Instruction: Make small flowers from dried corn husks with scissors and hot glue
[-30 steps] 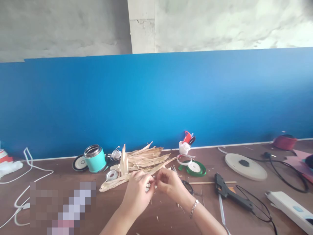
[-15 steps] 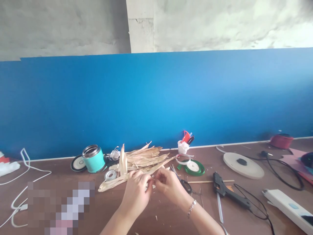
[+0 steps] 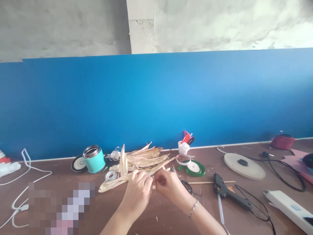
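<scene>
Straw-coloured dried husks [image 3: 144, 159] lay in a loose heap in the head view, near the far edge of the brown bench [image 3: 102, 203], midway along it. One long husk strip [image 3: 113, 184] ran out from the heap toward the bench's left end. The left hand [image 3: 139, 191] and right hand [image 3: 171, 186] met just in front, fingers curled and tips close together; whether they were clamped on anything I cannot tell, since the fingers hid it. A pale scrap [image 3: 154, 187] showed just below the gap.

As far as could be judged, work was partway: small bits lay about the near side, while most husks were loose and whole. How finished the piece at the fingertips was stayed hidden.

Half a second earlier the left thumb and a pale bit beside it had shown; now that hand had rolled over, its back covering both. The heap, the green ribbon [image 3: 201, 170] and the glue gun [image 3: 226, 193] had not moved on the bench.
</scene>
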{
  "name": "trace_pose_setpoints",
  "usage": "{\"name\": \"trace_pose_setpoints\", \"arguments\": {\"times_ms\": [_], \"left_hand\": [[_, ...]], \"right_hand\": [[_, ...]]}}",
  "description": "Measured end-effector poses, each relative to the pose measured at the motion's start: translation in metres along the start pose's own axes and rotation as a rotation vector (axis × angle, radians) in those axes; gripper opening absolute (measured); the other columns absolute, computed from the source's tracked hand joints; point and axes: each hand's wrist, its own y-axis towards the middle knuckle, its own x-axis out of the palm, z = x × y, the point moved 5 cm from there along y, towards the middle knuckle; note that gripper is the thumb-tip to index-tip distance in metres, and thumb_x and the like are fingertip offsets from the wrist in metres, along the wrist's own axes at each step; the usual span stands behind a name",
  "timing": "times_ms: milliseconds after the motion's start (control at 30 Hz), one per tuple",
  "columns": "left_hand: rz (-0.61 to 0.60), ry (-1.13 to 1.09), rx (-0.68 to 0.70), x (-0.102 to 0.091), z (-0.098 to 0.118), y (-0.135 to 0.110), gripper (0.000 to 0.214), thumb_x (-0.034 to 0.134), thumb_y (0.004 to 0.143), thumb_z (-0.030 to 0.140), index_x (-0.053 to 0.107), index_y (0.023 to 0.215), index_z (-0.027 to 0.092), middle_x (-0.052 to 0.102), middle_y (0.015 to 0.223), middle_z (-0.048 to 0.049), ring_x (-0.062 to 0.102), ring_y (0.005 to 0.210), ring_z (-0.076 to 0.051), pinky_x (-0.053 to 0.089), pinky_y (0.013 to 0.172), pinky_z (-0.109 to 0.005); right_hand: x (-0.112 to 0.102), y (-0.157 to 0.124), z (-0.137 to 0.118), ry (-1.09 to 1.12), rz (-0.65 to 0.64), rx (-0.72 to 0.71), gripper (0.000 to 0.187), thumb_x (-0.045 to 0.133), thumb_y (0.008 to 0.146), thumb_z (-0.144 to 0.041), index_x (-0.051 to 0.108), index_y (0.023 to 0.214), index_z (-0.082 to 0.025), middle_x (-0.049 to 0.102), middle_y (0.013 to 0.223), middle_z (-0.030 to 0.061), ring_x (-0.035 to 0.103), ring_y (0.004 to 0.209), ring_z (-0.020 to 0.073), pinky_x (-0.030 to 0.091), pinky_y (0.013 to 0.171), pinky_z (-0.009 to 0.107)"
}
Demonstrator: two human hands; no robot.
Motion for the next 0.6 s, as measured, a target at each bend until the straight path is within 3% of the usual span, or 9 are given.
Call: {"name": "trace_pose_setpoints", "arguments": {"times_ms": [167,300,433,600], "left_hand": [[0.046,-0.043,-0.039,-0.003,0.001,0.001,0.021,0.041,0.084,0.005,0.056,0.076,0.018,0.059,0.068,-0.002,0.052,0.07,-0.019,0.034,0.075,-0.038],[0.088,-0.13,-0.153,-0.006,-0.004,0.002,0.016,0.045,0.082,0.009,0.056,0.075,0.019,0.059,0.067,-0.0013,0.054,0.07,-0.019,0.035,0.075,-0.038],[0.031,-0.252,-0.317,-0.002,-0.016,0.0,0.014,0.047,0.083,0.016,0.057,0.074,0.02,0.061,0.071,-0.0032,0.055,0.073,-0.021,0.039,0.072,-0.035],[-0.063,-0.453,-0.467,0.007,-0.023,0.0,0.016,0.047,0.083,0.021,0.058,0.071,0.02,0.064,0.075,-0.0036,0.056,0.078,-0.021,0.039,0.074,-0.033]], "right_hand": [[0.0,0.0,0.005,0.067,-0.005,0.099,0.009,0.048,0.06,-0.009,0.052,0.061,-0.017,0.057,0.054,-0.002,0.048,0.052,0.01,0.034,0.048,0.019],[0.002,0.002,0.008,0.246,-0.008,0.149,0.005,0.05,0.066,-0.013,0.049,0.062,-0.017,0.054,0.053,-0.0032,0.047,0.05,0.009,0.034,0.046,0.018],[0.005,0.002,0.005,0.393,-0.091,0.121,0.006,0.055,0.068,-0.016,0.054,0.075,-0.016,0.06,0.066,-0.0004,0.055,0.058,0.0114,0.041,0.05,0.019],[0.001,0.001,0.003,0.206,-0.061,0.031,0.008,0.052,0.072,-0.015,0.06,0.074,-0.016,0.062,0.063,0.0001,0.055,0.058,0.0125,0.041,0.053,0.021]]}}
